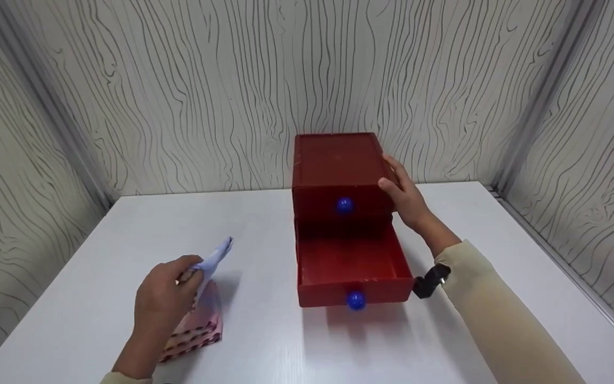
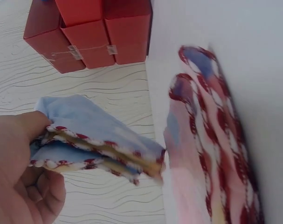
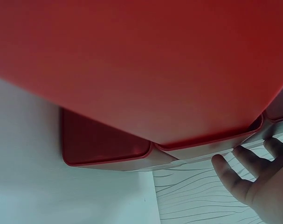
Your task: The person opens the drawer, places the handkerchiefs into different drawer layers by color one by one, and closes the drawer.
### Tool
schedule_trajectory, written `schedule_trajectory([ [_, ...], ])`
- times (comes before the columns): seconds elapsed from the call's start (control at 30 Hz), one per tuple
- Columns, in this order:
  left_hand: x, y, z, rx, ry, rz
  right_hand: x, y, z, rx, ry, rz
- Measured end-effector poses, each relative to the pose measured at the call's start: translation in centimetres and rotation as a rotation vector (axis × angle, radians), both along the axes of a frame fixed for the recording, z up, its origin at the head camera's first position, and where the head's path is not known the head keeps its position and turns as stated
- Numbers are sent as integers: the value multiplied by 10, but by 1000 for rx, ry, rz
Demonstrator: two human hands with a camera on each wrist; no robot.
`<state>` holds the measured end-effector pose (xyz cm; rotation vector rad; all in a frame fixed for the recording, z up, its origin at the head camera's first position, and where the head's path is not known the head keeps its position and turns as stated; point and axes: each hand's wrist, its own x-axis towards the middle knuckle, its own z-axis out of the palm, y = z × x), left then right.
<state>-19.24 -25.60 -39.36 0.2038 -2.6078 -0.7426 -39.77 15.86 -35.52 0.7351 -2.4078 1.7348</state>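
My left hand (image 1: 164,296) pinches a folded light-blue handkerchief (image 1: 213,261) between thumb and fingers. In the left wrist view, dark red and white stitching trims the edge of this handkerchief (image 2: 92,119). Just below and beside it, a stack of folded pinkish handkerchiefs (image 1: 203,314) with similar trim lies on the table. A red drawer unit (image 1: 336,160) with blue round knobs stands to the right. Its middle drawer (image 1: 323,296) is pulled out, and its inside looks bare. My right hand (image 1: 411,202) rests against the unit's upper right side, fingers extended, thumb near the front top corner.
The white table (image 1: 264,341) holds everything. Behind the unit rises a wood-grain patterned wall (image 1: 205,106), with side walls at left and right. In the right wrist view, the bottom drawer (image 3: 104,140) sits closed beneath the pulled-out one.
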Motion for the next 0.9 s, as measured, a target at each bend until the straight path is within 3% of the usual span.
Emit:
schedule_trajectory([
  [0.23,0,19,7,-15,97,-17,2,1,1,-8,0,14],
  [0.5,-5,37,14,32,235,-44,4,-2,2,-18,-9,20],
  [0.73,-17,59,29,31,460,-102,3,0,1,-17,-7,18],
  [0.9,-27,78,46,25,580,-169,3,0,1,-19,-13,18],
])
